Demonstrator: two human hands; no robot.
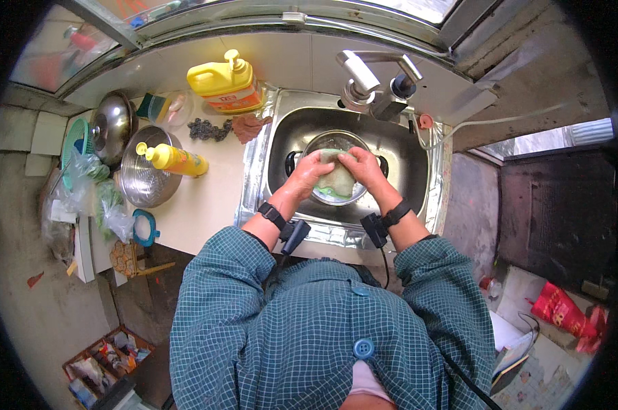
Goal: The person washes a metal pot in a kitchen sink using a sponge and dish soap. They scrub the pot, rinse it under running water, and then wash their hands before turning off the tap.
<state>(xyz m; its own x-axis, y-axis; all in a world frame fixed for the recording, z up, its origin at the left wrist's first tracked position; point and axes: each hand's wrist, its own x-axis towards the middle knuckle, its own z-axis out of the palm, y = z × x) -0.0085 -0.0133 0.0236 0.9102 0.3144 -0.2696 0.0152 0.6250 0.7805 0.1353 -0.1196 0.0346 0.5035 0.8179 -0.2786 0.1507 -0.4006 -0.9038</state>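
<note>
A pale green cloth (338, 180) hangs between my two hands, bunched at its top edge. My left hand (309, 173) grips its left side, thumb pointing inward. Its right side is pinched by my right hand (364, 166). Both hands are over a round metal pot (334, 137) with black side handles, which sits in the stainless steel sink (411, 179). The cloth hides much of the pot's inside. Behind the pot, a metal faucet (363, 77) leans over the sink's back edge.
Left of the sink, a countertop (214, 205) holds a yellow detergent jug (227, 84), a yellow squeeze bottle (178, 160), a metal bowl (147, 187), a steel wool scrubber (209, 129), a brown rag (248, 128) and a pot lid (112, 128). A thin hose (493, 122) runs right from the faucet.
</note>
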